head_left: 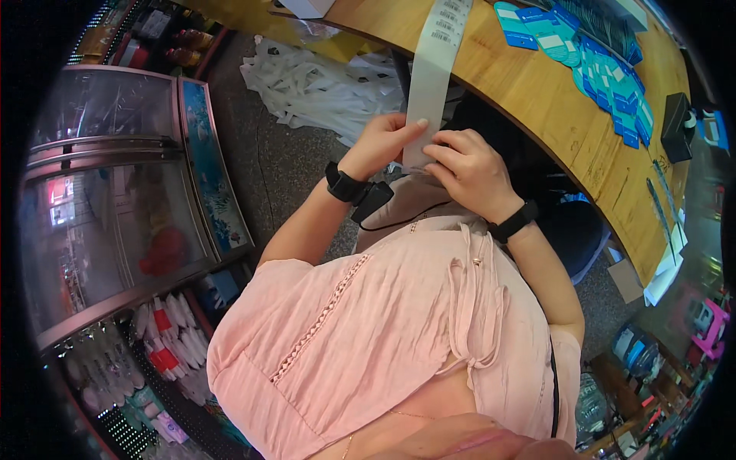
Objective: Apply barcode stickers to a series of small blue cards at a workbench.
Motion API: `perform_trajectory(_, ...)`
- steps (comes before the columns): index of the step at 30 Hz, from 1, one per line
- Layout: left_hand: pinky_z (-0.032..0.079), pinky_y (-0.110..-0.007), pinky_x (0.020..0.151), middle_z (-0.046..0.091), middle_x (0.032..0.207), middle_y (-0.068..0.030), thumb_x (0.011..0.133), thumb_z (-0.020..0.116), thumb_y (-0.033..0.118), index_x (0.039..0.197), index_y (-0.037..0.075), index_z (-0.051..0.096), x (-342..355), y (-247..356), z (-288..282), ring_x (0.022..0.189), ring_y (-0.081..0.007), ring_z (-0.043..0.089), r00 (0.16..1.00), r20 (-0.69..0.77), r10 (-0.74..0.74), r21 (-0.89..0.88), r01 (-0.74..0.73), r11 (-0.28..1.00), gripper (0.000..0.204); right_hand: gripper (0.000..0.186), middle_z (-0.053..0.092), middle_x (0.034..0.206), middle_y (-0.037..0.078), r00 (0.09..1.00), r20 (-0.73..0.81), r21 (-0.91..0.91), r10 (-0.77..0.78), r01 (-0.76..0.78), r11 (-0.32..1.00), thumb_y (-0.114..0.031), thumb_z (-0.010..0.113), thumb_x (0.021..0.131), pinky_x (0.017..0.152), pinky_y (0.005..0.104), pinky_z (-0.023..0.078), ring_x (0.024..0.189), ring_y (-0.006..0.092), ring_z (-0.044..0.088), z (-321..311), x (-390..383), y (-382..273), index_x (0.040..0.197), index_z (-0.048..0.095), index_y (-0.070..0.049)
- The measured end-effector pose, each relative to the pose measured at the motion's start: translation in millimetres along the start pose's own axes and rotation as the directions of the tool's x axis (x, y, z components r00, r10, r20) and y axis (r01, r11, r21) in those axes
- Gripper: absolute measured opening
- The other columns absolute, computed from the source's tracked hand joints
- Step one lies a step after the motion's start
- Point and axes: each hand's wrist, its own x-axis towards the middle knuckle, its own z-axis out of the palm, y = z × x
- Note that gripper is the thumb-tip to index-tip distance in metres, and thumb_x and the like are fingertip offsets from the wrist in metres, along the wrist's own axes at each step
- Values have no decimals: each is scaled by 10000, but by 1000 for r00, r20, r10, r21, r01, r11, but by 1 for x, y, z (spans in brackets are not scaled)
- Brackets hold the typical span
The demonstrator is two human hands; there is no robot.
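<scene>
A long white strip of barcode labels (429, 84) runs down over the edge of the wooden table (529, 100) toward me. My left hand (379, 146) is closed on its lower part, with the thumb lying flat on the face of the strip. On the strip's right side, my right hand (477, 175) has curled fingers pinching near the lower end. That end is partly hidden between the two hands. Each wrist wears a black strap, and the left one carries a small black box (373, 201).
Blue and teal cards (606, 80) lie spread over the table's right part, with a black box (678, 126) near its edge. A heap of white paper strips (314, 88) covers floor beyond my left hand. Glass-topped freezers (115, 230) stand at left; a large water bottle (636, 349) is at right.
</scene>
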Motion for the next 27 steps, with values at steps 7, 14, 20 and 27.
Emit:
perform_trajectory(7, 456, -247, 582, 692, 850, 18, 1087, 677, 429, 1063, 3, 755, 3, -10, 5, 695, -55, 588, 997, -69, 36, 179, -23, 984, 433, 268, 728, 1150, 86, 999, -25, 7, -32, 32, 999, -102, 843, 830, 858, 401, 593, 1011, 289, 695, 4, -10, -3, 1088, 788, -54)
perform_trajectory(14, 466, -296, 518, 666, 729, -22, 1070, 663, 431, 927, -29, 737, 3, -17, 13, 602, -101, 595, 984, -132, 116, 173, -93, 981, 488, 166, 711, 1057, 63, 991, -74, -44, -114, 111, 993, -45, 807, 830, 816, 398, 582, 966, 280, 690, 4, -14, -9, 988, 756, -52)
perform_trajectory(20, 527, -342, 706, 729, 932, -70, 1034, 721, 310, 1155, -23, 720, -1, -4, 2, 783, -173, 640, 904, -275, 327, 370, -214, 904, 354, 140, 714, 973, 81, 995, -84, 267, -52, 73, 961, 17, 772, 817, 807, 388, 575, 907, 301, 686, -14, -18, -15, 926, 722, -55)
perform_trajectory(27, 549, -339, 795, 742, 1064, -100, 950, 802, 128, 1166, 19, 748, -34, 53, 7, 895, -207, 686, 738, -112, 665, 493, -540, 682, 249, 93, 725, 927, 29, 911, -92, 478, 401, -313, 821, 24, 770, 933, 726, 245, 550, 808, 97, 687, -84, -25, -27, 1012, 734, -11)
